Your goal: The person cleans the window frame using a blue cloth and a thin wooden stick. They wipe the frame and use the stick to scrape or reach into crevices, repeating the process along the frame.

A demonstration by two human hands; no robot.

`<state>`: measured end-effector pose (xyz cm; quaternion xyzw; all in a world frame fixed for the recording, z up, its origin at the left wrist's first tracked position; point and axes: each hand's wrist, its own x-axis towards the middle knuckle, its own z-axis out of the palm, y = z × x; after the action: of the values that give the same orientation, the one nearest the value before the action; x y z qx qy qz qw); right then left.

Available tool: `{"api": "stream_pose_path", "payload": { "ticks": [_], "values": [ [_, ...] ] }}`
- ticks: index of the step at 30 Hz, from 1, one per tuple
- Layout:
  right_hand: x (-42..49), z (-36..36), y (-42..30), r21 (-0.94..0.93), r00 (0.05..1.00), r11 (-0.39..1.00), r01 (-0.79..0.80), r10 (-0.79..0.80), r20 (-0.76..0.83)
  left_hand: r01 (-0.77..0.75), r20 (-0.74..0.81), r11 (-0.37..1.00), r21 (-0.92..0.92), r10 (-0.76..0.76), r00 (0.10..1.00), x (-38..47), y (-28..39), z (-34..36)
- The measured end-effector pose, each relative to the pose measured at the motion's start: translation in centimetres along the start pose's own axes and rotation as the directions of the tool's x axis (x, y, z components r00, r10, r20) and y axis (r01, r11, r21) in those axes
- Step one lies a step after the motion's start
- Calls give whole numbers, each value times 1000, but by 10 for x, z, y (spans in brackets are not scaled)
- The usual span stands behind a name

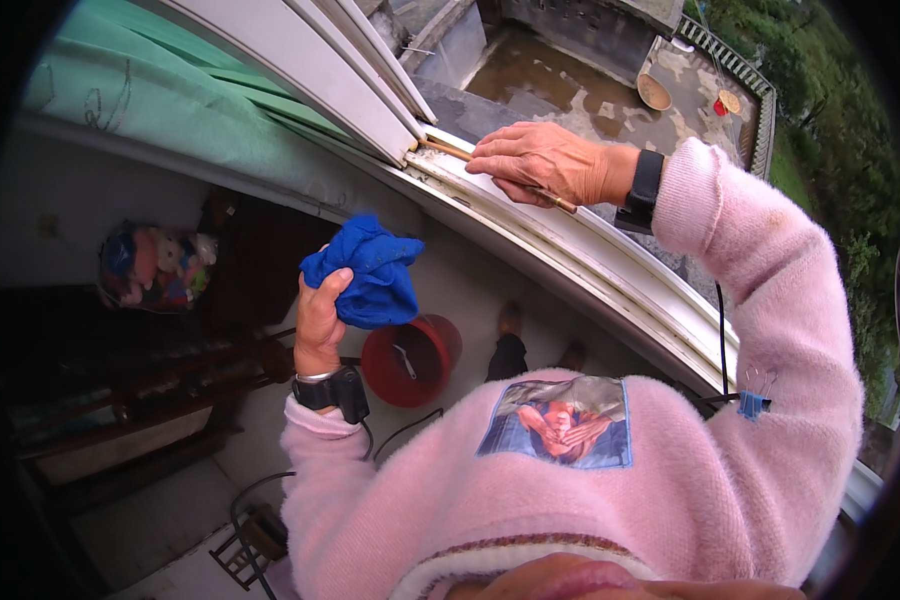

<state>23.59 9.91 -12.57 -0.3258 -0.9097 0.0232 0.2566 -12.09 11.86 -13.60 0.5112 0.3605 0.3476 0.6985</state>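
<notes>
My right hand (551, 165) grips a thin wooden stick (446, 150), which lies along the white window track (487, 199). The stick's far tip reaches the corner where the sliding window frame (345, 71) meets the sill; its other end sticks out below my palm. My left hand (321, 319) holds a bunched blue cloth (367, 274) inside the room, above and beside a red bucket (450, 349). A light-coloured tool lies in the bucket, too small to tell its kind. Dirt shows in the track near the frame's corner.
Green curtains (157, 90) hang at the upper left. A clear bag of plush toys (157, 266) rests on dark furniture at the left. Dark cables run by both my arms. Outside, far below the sill, lie a wet concrete terrace (555, 82), a balustrade (765, 112) and trees.
</notes>
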Motion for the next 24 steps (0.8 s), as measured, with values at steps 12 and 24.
{"api": "stream_pose_path", "payload": {
  "ticks": [12, 24],
  "values": [
    [9, 20, 18, -24, 996, 999, 22, -19, 92, 42, -27, 999, 23, -41, 999, 0, 2, 0],
    [-2, -14, 7, 86, 998, 996, -18, 13, 61, 54, -40, 995, 79, -51, 998, 2, 6, -4]
  ]
}}
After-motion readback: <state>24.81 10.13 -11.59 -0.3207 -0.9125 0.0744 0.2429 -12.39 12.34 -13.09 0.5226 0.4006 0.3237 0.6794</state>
